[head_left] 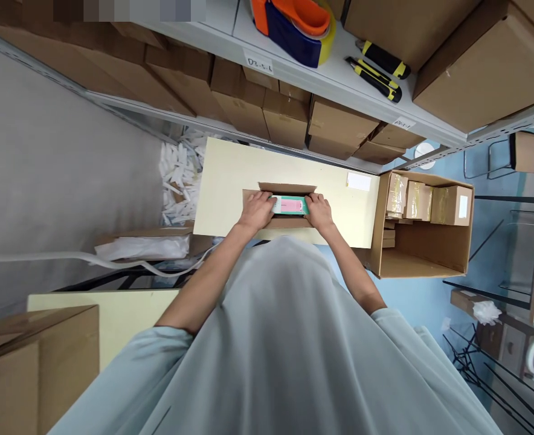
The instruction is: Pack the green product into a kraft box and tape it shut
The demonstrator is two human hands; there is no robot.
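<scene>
A small green, white and pink box (289,205) lies level inside the mouth of an open cardboard carton (287,187), whose flaps stand out around it. My left hand (257,210) has its fingers curled over the small box's left end. At the opposite end, my right hand (320,211) grips it in the same way. Both hands are also against the carton's edges. The carton rests on a pale yellow tabletop (221,187). How deep the small box sits is hidden.
A large open carton (423,266) with several taped boxes stands right of the table. Above, a shelf (339,75) holds an orange and blue tape dispenser (296,30) and utility knives (376,78). White scraps (180,175) are heaped at left. Cartons (289,115) line the lower shelf.
</scene>
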